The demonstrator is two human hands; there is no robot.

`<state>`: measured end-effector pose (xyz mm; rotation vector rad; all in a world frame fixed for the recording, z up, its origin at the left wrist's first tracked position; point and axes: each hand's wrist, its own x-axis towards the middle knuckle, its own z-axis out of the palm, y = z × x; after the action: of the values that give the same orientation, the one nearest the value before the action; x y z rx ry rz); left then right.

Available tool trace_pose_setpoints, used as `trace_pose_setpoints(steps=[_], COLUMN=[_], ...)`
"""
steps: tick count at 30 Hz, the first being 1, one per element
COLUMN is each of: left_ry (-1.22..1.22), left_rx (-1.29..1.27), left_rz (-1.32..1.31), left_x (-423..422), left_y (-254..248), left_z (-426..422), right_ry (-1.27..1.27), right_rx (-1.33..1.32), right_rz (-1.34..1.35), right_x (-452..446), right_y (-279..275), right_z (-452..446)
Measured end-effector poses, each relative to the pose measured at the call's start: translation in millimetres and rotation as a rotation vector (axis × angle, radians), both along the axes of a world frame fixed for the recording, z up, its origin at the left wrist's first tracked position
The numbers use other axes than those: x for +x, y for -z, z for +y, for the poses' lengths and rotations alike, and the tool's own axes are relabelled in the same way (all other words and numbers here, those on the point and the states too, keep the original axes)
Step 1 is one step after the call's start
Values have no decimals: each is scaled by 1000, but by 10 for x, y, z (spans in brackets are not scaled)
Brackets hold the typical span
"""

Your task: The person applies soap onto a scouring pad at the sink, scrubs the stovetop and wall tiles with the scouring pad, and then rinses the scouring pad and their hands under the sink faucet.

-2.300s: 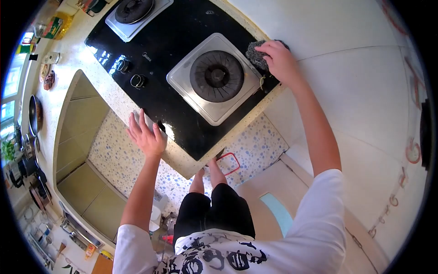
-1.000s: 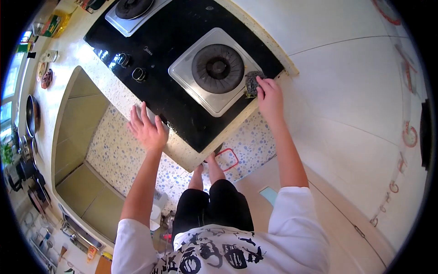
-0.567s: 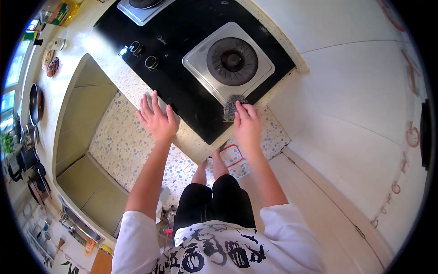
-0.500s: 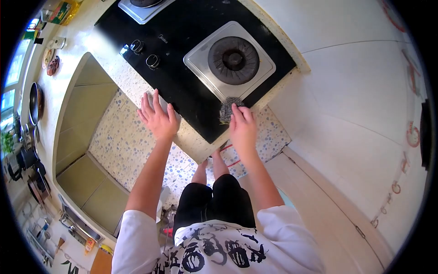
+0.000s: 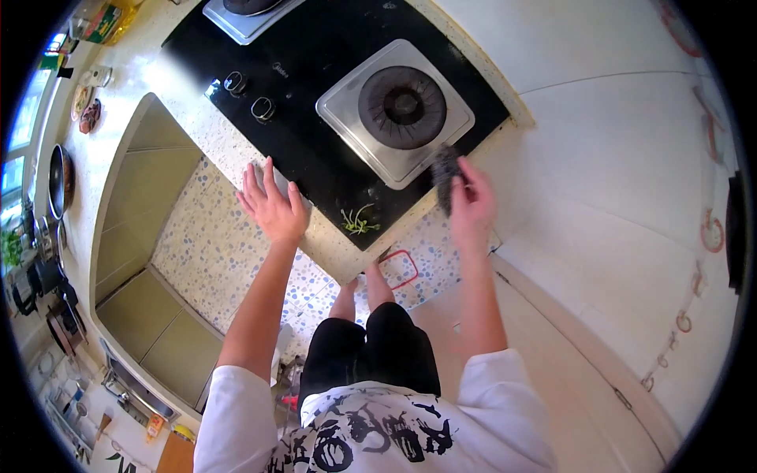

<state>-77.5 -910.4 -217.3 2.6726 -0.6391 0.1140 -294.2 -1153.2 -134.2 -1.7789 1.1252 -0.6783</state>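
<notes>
My right hand (image 5: 471, 206) is closed on a dark grey steel wool scrubber (image 5: 446, 177), at the right edge of the black gas stove (image 5: 315, 150), near the corner of the burner's metal plate. The hand is slightly blurred. My left hand (image 5: 272, 206) lies flat with fingers spread on the speckled counter edge, beside the stove's front side. A small clump of green vegetable scraps (image 5: 359, 220) lies on the black glass near the stove's near corner. The round dark burner (image 5: 403, 108) sits on its square silver plate (image 5: 339, 106).
Two control knobs (image 5: 262, 109) stand on the stove's left part. A second burner plate (image 5: 248, 24) is at the top. A frying pan (image 5: 61, 181) and an oil bottle (image 5: 118, 22) stand on the left counter. A white wall (image 5: 599, 142) borders the stove's right side.
My right hand has moved right with the scrubber, from the near part of the stove to its right edge. The green scraps now show on the glass. My left hand has stayed put.
</notes>
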Motion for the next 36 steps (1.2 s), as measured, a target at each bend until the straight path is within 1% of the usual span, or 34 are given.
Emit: trace_pose_setpoints(steps=[3,6,9,12,14,15,18,21,24,31,36], left_ry=[-1,9,12,12,14,10,-1,-3,-2,-5,4], left_rx=[-22,-27,-1,-10,6,18,34,40,51,90,97], left_rz=[2,-16,-17,-8,-18,-17,-17,-26,-30,-20,-17], left_x=[2,8,-1,5,14,13,3,3,2,-9,-11], left_y=[-10,6,-1,6,5,2,-5,9,9,-28,-40], left_z=[-25,-27,-23,-30,-39,-39,-27,-40,-24,-35,-30], right_ry=[-4,-120,-317,-539,-629,-675,-692,-715,-692,-637,-636], right_rx=[-152,-336,-447,-587,-552,-532,-721,-624,-593,-626,-584], right_rz=[-45,-20,125,92,120,133,286,350,367,274,236], right_x=[-106,118,545,902,1030,1065,985,789,567,234,98], right_y=[138,154,81,356,411,420,394,406,416,426,367], right_z=[-741,-1327,-1664,-1952,-2032,-2042,-2070,-2065,-1984,-1629,-1052])
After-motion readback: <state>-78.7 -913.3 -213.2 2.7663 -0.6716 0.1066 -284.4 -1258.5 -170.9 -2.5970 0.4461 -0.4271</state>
